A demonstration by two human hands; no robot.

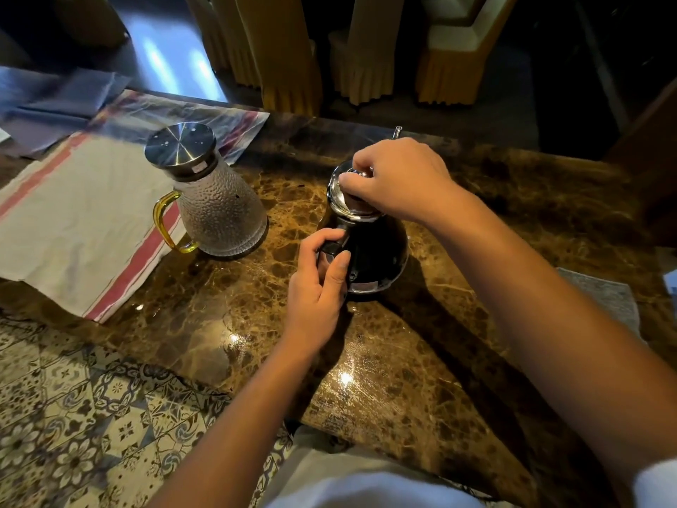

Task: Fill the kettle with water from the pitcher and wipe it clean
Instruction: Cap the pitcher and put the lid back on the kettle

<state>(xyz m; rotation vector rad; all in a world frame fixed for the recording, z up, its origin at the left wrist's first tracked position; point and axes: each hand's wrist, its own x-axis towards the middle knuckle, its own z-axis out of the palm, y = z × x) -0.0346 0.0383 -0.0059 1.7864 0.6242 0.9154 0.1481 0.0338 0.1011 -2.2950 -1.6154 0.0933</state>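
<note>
Head view of a polished brown marble table (pixel 403 379), with all positions given relative to the kettle. The round, mirror-bright stainless steel kettle (pixel 377 251) stands upright on the table, its thin spout tip (pixel 398 130) showing beyond the right hand. The left hand (pixel 318 284) takes the kettle's dark handle (pixel 331 247) on the near-left side; fingers above and thumb below are curled round it, so this grip is closed on the handle. The right hand (pixel 399 177) lies over the top of the kettle, its fingertips bent down onto the shiny steel lid (pixel 348 203), pinching at the knob; this grip is closed on the lid, which sits on the kettle's mouth. To the left of the kettle, well apart from it, stands the clear dimpled glass pitcher (pixel 219 210) with an amber-yellow handle (pixel 168 225) and a flat brushed-steel cap (pixel 180 144); its water level cannot be told. Farther left, partly under the pitcher's base, lies a cream cloth with red stripes (pixel 80 221), spread flat. A grey square mat (pixel 604 298) lies to the right of the kettle, partly hidden by the right forearm. Beyond the kettle, past the table's far edge, stand chairs in yellow pleated covers (pixel 285 53). Nearer than the kettle, left of the table's edge, is a patterned tile floor (pixel 73 416).
</note>
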